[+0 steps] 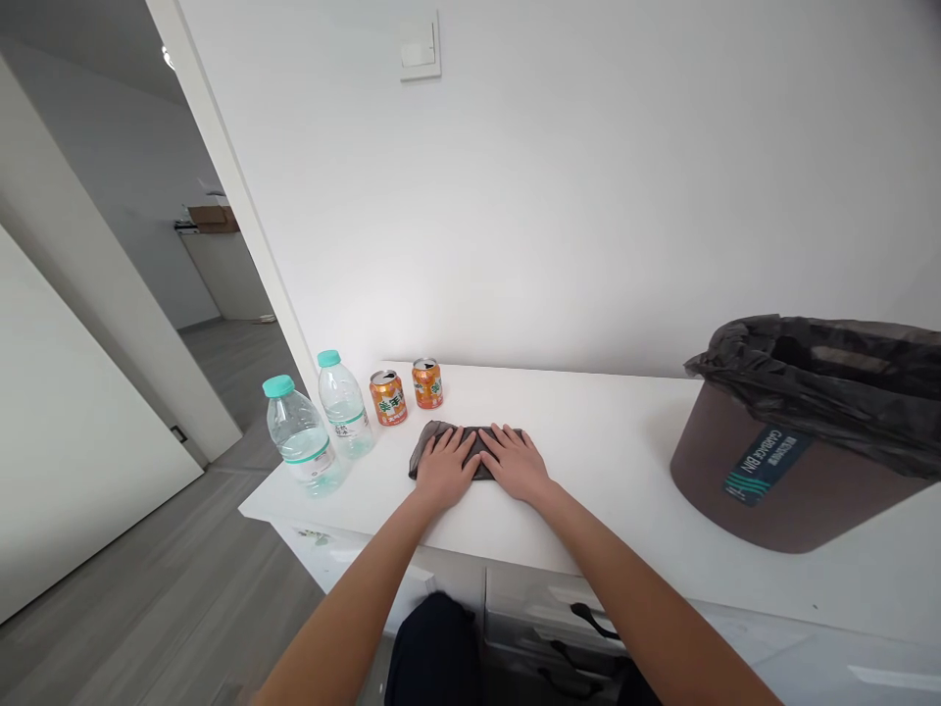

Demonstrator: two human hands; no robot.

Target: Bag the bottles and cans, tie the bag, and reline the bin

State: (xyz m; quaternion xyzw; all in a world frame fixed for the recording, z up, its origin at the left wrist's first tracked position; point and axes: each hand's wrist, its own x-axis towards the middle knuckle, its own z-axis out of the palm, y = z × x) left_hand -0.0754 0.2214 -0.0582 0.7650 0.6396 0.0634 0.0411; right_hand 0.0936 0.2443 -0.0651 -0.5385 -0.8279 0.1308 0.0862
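Observation:
A folded dark grey plastic bag [427,440] lies flat on the white countertop [603,461]. My left hand [446,464] rests palm down on its left part, fingers spread. My right hand [518,461] presses flat on its right part, fingers apart too. Both hands lie side by side, almost touching, and cover most of the bag. Neither hand grips anything.
Two clear water bottles [300,436] [343,404] with teal caps stand at the counter's left end. Two orange drink cans [387,397] [427,382] stand behind the bag. A brown bin [779,480] lined with a black bag sits at the right. Drawers lie below the counter edge.

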